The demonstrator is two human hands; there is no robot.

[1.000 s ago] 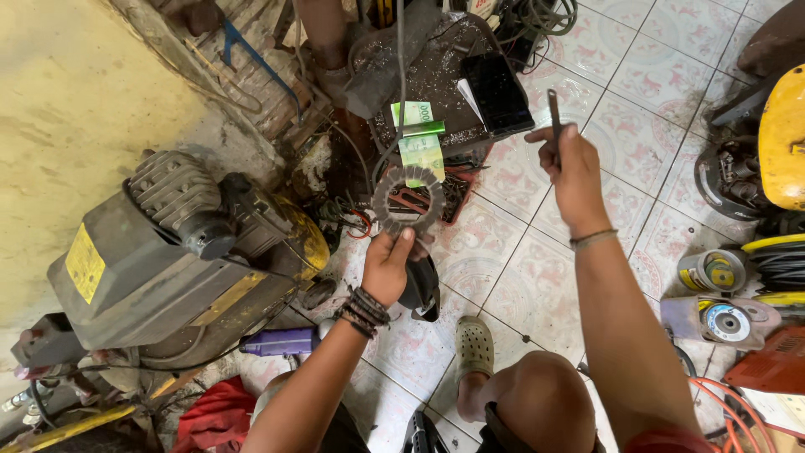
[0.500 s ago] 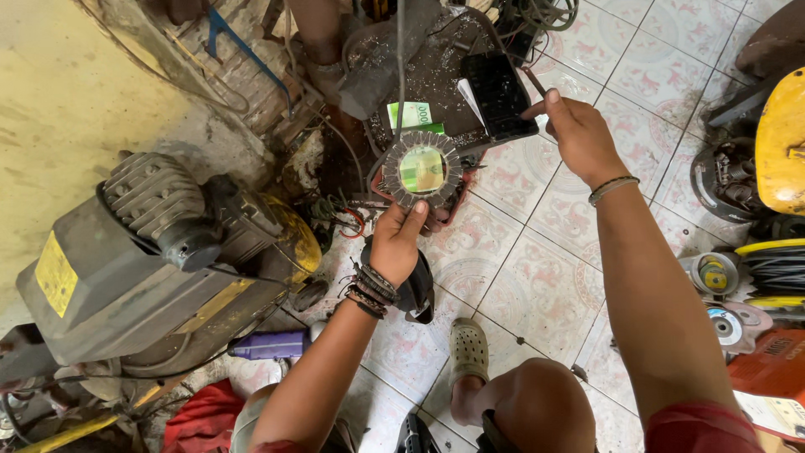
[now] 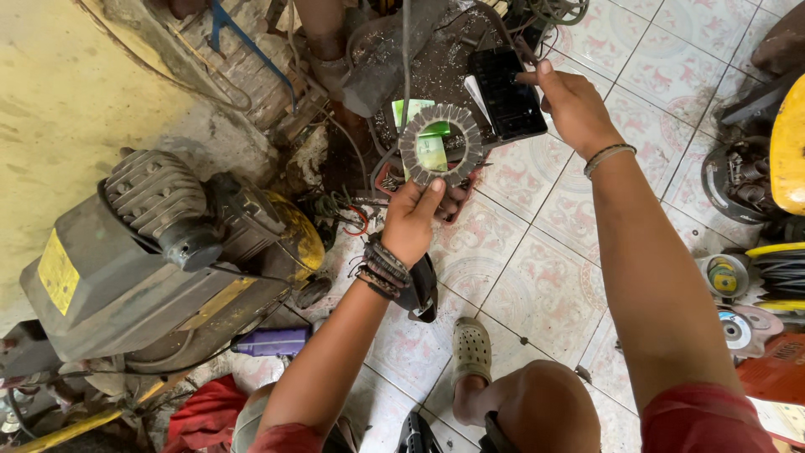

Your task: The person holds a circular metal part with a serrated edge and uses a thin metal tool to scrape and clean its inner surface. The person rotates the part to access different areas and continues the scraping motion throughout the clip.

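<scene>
My left hand (image 3: 411, 222) pinches the lower edge of a grey toothed metal ring (image 3: 408, 144) and holds it up flat towards the camera. A green packet (image 3: 433, 153) shows through the ring's hole. My right hand (image 3: 574, 105) reaches out over the tiles, its thumb lying on the edge of a black flat device (image 3: 503, 92) on a dirty dark tray (image 3: 436, 59). The other fingers are hidden behind the hand, and no tool shows in it.
A grey and yellow motor unit (image 3: 159, 252) with a finned cylinder stands at left on the concrete. A purple can (image 3: 272, 341) lies by my knee. Grinder discs (image 3: 725, 277) and a yellow machine (image 3: 788, 159) sit at right. My sandalled foot (image 3: 472, 352) is on the tiles.
My left hand lifted the toothed ring higher and nearer the camera. My right hand, which held a thin metal rod a second ago, moved left to the black device; the rod is out of sight.
</scene>
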